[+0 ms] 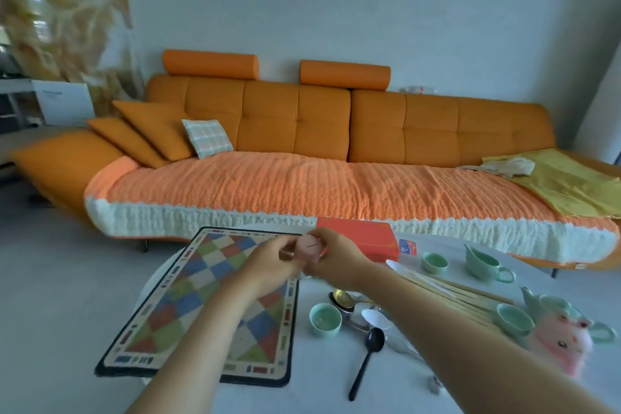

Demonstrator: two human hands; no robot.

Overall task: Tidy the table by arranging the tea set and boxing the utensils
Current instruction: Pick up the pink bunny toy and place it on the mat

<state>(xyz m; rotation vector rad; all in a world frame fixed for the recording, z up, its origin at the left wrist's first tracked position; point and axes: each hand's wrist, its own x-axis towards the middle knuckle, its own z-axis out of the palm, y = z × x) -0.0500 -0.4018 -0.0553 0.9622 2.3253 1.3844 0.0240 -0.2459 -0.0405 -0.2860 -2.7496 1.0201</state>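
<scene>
Teacups (325, 319): three green, scattered right of mat (188, 296).
Left hand (268, 262): fingers (285, 247) pinch small pink object (309, 247).
Right hand (339, 259): fingers (322, 236) grip same object.

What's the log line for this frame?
left hand: holds pink object | right hand: holds same | by: checkered mat | spoons, chopsticks: loose on table | orange box: behind hands

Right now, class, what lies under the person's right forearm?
The chopsticks, a white spoon and a metal spoon run under the right forearm. The arm hides their ends and whatever else lies on the table there.
</scene>
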